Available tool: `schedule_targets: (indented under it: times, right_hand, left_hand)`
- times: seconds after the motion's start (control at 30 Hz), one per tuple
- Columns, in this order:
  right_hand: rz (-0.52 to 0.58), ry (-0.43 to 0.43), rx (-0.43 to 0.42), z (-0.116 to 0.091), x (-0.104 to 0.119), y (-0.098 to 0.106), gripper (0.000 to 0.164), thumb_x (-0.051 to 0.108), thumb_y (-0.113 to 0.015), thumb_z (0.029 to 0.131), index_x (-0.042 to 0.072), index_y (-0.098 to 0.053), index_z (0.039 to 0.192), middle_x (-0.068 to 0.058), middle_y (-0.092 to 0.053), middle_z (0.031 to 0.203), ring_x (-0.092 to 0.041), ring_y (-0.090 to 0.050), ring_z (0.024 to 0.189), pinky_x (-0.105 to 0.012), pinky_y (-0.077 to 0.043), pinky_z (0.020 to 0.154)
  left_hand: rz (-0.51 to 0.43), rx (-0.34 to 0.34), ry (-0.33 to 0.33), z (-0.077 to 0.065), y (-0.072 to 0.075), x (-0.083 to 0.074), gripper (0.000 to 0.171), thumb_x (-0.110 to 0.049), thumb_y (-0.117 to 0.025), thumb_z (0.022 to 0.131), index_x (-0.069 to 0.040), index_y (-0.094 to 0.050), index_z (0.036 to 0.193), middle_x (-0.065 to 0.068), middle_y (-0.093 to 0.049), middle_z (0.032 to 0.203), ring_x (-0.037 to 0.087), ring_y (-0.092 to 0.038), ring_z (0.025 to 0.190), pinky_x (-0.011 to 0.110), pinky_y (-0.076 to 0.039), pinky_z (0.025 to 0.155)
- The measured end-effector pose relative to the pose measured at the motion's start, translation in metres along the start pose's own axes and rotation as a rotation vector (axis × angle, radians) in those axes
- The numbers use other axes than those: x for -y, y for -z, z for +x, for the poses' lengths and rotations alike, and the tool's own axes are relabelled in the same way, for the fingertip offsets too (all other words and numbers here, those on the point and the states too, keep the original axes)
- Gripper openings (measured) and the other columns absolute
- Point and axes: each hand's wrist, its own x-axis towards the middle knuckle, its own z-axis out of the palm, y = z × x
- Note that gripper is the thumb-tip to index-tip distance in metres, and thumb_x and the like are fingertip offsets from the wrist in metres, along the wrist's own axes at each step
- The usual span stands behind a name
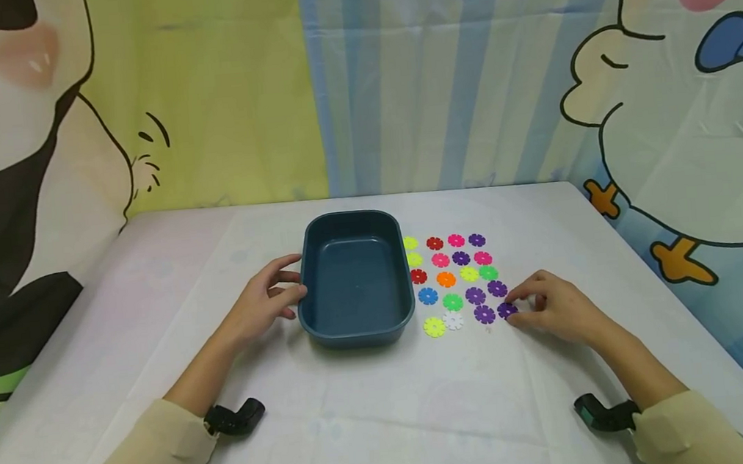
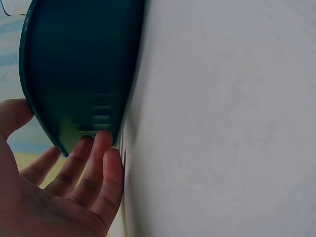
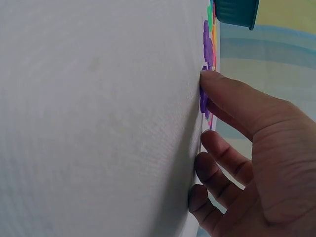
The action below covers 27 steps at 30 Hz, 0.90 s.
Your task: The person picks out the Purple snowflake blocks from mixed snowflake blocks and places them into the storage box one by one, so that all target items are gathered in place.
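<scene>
A dark blue-green plastic basin [image 1: 354, 278] stands on the table, its floor bare. At its left side is my left hand [image 1: 264, 298]; in the left wrist view its loosely extended fingers [image 2: 101, 148] rest against the basin's outer wall, with the thumb at the rim. To the right of the basin, colourful snowflake discs lie flat in rough rows. My right hand [image 1: 553, 307] pinches a purple snowflake disc [image 1: 506, 310] at the near right corner of the group, thumb and index finger at its edge. In the right wrist view the other fingers hang curled close over the tabletop.
Beside the held disc lie more purple discs [image 1: 484, 314]. A white disc [image 1: 453, 321] and a yellow disc [image 1: 434, 327] sit nearest the basin's front right corner. A white cloth covers the table [image 1: 388, 422]; a printed curtain [image 1: 438, 79] hangs behind it.
</scene>
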Motion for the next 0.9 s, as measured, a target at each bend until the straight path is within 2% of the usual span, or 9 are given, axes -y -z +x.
schedule_targets:
  times: [0.27,0.47,0.67,0.9]
  right_hand:
    - [0.063,-0.003,0.034,0.0005,0.0038,0.0004,0.032,0.02,-0.087,0.084,0.009,-0.071,0.11,-0.007,-0.067,0.097,-0.021,-0.058,0.089,-0.024,-0.053,0.073]
    - [0.072,-0.013,0.023,-0.0015,0.0039,-0.0013,0.03,0.016,-0.085,0.085,0.01,-0.072,0.111,-0.004,-0.064,0.09,-0.021,-0.057,0.085,-0.019,-0.052,0.069]
    - [0.103,-0.044,-0.01,-0.0053,0.0036,-0.0024,0.026,0.012,-0.081,0.088,0.011,-0.073,0.113,-0.005,-0.065,0.09,-0.022,-0.057,0.085,-0.019,-0.052,0.068]
    - [0.134,-0.038,-0.05,-0.0077,0.0059,-0.0021,0.022,0.009,-0.078,0.09,0.01,-0.075,0.113,-0.006,-0.067,0.092,-0.022,-0.057,0.084,-0.019,-0.051,0.068]
  left_hand:
    - [-0.006,-0.02,-0.005,-0.002,-0.0038,0.0009,0.063,-0.019,-0.063,0.102,-0.011,-0.037,0.159,0.028,-0.055,0.141,0.03,-0.07,0.107,0.031,-0.059,0.074]
    - [0.002,-0.027,-0.003,-0.0038,-0.0064,0.0,0.063,-0.021,-0.062,0.102,-0.01,-0.036,0.159,0.028,-0.055,0.141,0.031,-0.069,0.11,0.031,-0.059,0.075]
    - [0.005,-0.037,0.01,-0.0039,-0.0076,0.0012,0.063,-0.022,-0.061,0.103,-0.012,-0.035,0.16,0.027,-0.055,0.141,0.031,-0.069,0.109,0.029,-0.059,0.075]
    - [-0.003,-0.044,-0.001,-0.0036,-0.0074,0.0027,0.063,-0.021,-0.061,0.103,-0.012,-0.036,0.16,0.028,-0.056,0.139,0.033,-0.069,0.108,0.028,-0.058,0.074]
